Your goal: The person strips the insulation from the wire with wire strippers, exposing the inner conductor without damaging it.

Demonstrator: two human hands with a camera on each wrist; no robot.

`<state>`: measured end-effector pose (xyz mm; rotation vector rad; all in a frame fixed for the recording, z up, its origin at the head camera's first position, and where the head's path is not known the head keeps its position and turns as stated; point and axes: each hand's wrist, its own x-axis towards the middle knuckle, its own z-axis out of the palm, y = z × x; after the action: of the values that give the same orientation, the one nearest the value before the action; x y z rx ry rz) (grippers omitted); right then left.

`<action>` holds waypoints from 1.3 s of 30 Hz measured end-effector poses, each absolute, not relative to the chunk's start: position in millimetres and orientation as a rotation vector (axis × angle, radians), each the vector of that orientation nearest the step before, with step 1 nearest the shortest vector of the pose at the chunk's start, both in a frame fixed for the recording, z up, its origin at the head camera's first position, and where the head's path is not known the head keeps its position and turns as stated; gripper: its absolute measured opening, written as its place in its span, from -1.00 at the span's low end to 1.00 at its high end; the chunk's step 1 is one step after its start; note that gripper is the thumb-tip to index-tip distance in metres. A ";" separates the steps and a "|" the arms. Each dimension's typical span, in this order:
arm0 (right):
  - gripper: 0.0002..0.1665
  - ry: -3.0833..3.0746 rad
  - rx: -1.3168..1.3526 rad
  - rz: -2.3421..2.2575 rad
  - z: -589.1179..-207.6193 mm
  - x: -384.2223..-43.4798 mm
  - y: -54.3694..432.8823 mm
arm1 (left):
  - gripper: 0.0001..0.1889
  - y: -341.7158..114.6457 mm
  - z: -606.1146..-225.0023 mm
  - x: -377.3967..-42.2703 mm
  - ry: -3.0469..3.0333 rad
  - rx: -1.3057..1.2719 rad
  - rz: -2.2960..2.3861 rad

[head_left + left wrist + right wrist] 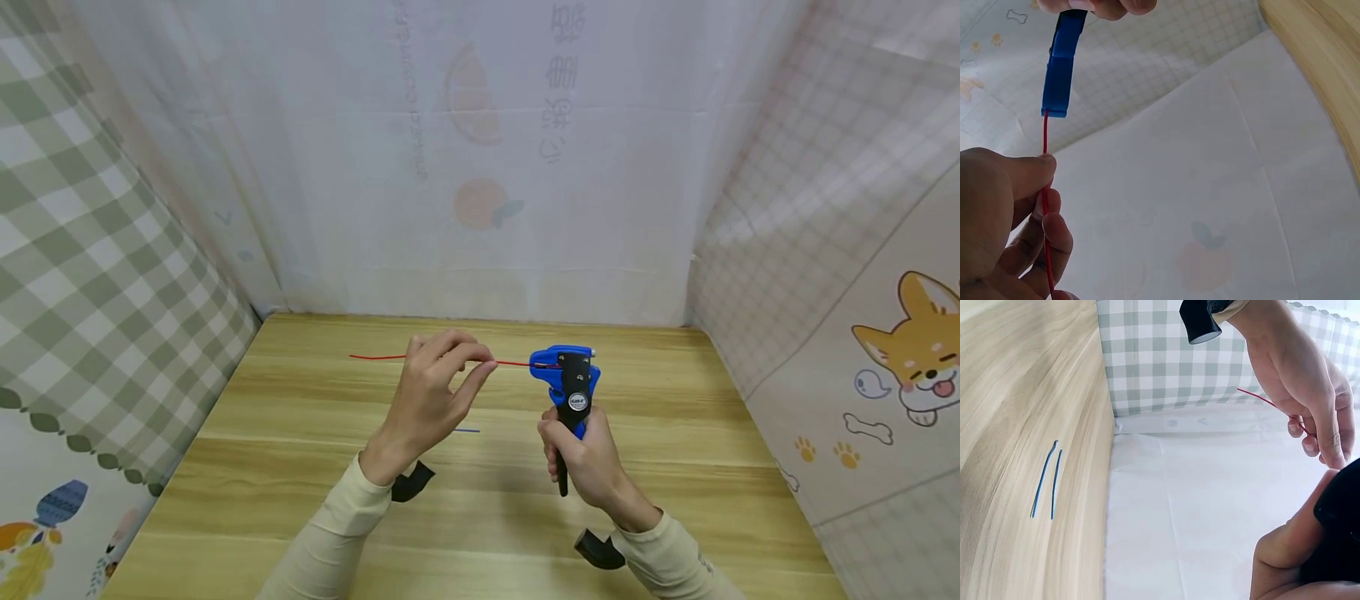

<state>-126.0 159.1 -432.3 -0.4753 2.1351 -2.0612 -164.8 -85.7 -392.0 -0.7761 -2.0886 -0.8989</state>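
Note:
My left hand (431,387) pinches a thin red wire (513,362) between thumb and fingertips, and its free tail sticks out to the left behind the hand. The wire's other end runs into the mouth of a blue and black wire stripper (576,379), so that tip is hidden. My right hand (588,458) grips the stripper upright by its handles, thumb across the front. In the left wrist view the red wire (1045,140) is a straight line from the fingers to the blue jaws. The right wrist view has the black handle (1338,525) close up, with fingers wrapped round it.
Two short blue wires (1042,481) lie side by side on the wooden table (480,533); part of one blue wire (467,431) shows beside the left wrist. Black wrist mounts (598,550) sit at both cuffs. Printed cloth curtains (480,275) hang behind and at both sides.

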 end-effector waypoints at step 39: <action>-0.70 2.080 -0.541 -2.096 -431.7 -126.8 159.9 | -0.90 -87.8 -388.4 -163.7 -2.080 -0.789 -0.887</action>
<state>-126.8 159.9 -431.7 -0.5410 2.0803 -2.0959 -163.7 -87.8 -388.4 -0.7890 -2.0800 -0.8866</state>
